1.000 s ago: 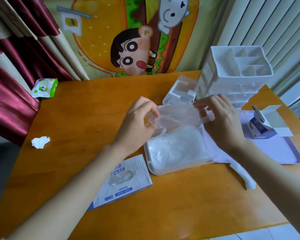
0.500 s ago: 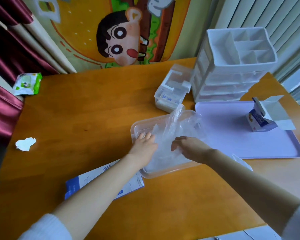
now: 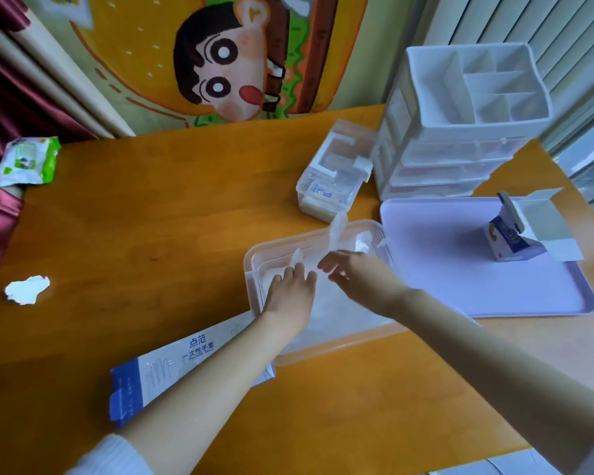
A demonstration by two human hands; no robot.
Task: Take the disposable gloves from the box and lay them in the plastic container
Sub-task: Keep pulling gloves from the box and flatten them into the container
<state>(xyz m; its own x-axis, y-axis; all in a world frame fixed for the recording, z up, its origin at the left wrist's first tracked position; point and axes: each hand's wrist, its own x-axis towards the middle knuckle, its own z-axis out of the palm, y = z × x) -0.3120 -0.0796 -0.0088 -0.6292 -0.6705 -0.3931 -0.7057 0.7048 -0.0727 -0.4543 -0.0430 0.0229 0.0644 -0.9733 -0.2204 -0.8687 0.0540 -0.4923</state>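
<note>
Left hand (image 3: 290, 293): flat, fingers straight and close together, palm down on the gloves (image 3: 336, 313). The gloves lie as a pale, filmy pile inside the plastic container (image 3: 343, 349).

Right hand (image 3: 360, 281): just beside the left, over the far half of the pile, fingers loosely bent. I cannot tell whether the fingertips pinch the film or only brush it, because the clear plastic blurs there.

One loose glove tip (image 3: 337, 231) stands up past the far rim, beyond the right fingertips. A smaller tip pokes up just ahead of the left fingertips.

The glove box (image 3: 186, 354) lies on the tabletop (image 3: 151, 217) under the left forearm, its end against the container's near corner.

A lilac tray (image 3: 460, 275) sits to the outside of the right hand.

Step in hand, as I read it: settling the pile so it lies flat.

To do it well:
- The left palm makes a good anchor.
- Sweep the right hand away from it toward the far rim to press the air out.
- Fold the upstanding tips down inside the rim.
- The film looks light and clingy and is likely to spring back or follow the skin, so lift both hands off slowly and straight up.
</note>
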